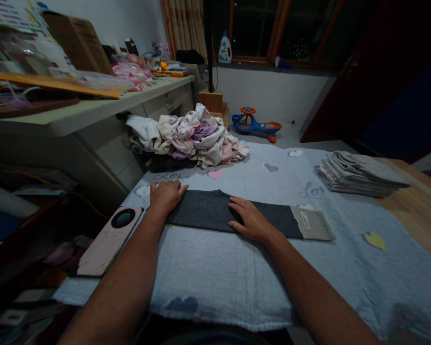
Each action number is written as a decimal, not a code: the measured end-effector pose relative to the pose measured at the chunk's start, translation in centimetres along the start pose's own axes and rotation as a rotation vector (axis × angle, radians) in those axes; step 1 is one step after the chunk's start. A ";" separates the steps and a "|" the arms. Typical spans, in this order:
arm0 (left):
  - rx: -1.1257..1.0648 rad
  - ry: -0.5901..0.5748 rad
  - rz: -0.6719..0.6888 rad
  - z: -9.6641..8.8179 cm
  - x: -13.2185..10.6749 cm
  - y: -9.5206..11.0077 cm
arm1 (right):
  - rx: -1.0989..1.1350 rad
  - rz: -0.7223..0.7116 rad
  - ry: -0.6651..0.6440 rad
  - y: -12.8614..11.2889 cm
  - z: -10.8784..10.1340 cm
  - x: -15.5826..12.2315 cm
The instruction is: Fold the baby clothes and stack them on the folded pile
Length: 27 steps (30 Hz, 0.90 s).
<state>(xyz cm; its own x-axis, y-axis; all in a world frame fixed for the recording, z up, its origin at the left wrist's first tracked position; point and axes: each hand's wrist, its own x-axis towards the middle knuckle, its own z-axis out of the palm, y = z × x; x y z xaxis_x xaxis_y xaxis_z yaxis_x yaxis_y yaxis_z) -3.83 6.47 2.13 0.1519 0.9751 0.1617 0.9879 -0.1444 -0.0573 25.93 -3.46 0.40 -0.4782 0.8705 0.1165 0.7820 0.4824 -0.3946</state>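
Note:
A pair of dark grey pants [201,211], folded into a long narrow strip, lies flat across the cloth. Its beige ribbed waistband [314,224] with a small white label is at the right end. My left hand [166,195] rests palm down on the strip's left end, thumb out to the side. On the middle of the strip lies my right hand [250,220], flat with its fingers apart. Beyond my hands sits a loose heap of pale clothes [190,134]. A neat stack of folded grey clothes [359,173] stands to the right.
A light blue cloth [215,278] with heart prints covers the wooden table [416,206]. Near its left edge lies a pink phone [107,242]. A cluttered desk [104,115] runs along the left wall. On the floor behind stands a blue and orange ride-on toy [256,125].

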 end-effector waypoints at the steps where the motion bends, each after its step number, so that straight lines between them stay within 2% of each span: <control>1: -0.008 -0.027 0.008 -0.2 0.0 -0.3 | 0.004 0.000 0.002 0.0 0.0 0.0; 5: -0.072 -0.095 0.021 -0.7 0.3 -1.3 | 0.007 -0.003 0.011 0.1 0.0 0.0; 9: -0.109 -0.086 -0.044 -0.8 0.6 -1.8 | 0.002 -0.010 0.015 0.2 0.0 0.0; 12: -0.092 -0.080 -0.040 -0.5 0.6 -1.7 | 0.013 -0.008 0.011 0.2 0.0 0.0; 14: -0.046 -0.027 -0.030 -0.5 0.3 -1.2 | 0.020 -0.010 0.017 0.0 -0.1 0.1; 17: -0.016 0.189 0.005 -0.7 -0.3 0.7 | 0.035 -0.038 0.051 -0.4 -0.4 0.1; 19: -0.106 0.272 0.137 -0.7 -0.8 2.8 | 0.052 -0.053 0.075 -0.9 -0.7 0.1; 20: -0.171 0.252 0.245 -0.7 -1.0 4.0 | 0.060 -0.059 0.073 -1.1 -0.8 0.1; 22: -0.303 0.158 0.438 -0.2 -1.4 6.2 | 0.070 -0.075 0.036 -1.6 -0.9 0.1; 24: -0.382 0.055 0.566 0.5 -1.9 7.9 | 0.065 -0.104 -0.025 -2.1 -0.9 0.0; 27: -0.400 -0.023 0.642 1.6 -2.6 9.0 | 0.028 -0.120 -0.068 -2.6 -0.6 0.0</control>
<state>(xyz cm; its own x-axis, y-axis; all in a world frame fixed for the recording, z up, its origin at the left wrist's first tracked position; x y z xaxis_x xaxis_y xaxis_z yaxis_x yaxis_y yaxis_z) 4.63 2.95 -0.42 0.7052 0.6814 0.1959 0.6426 -0.7310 0.2297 24.14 -4.68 1.99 -0.5941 0.7978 0.1026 0.7066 0.5786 -0.4073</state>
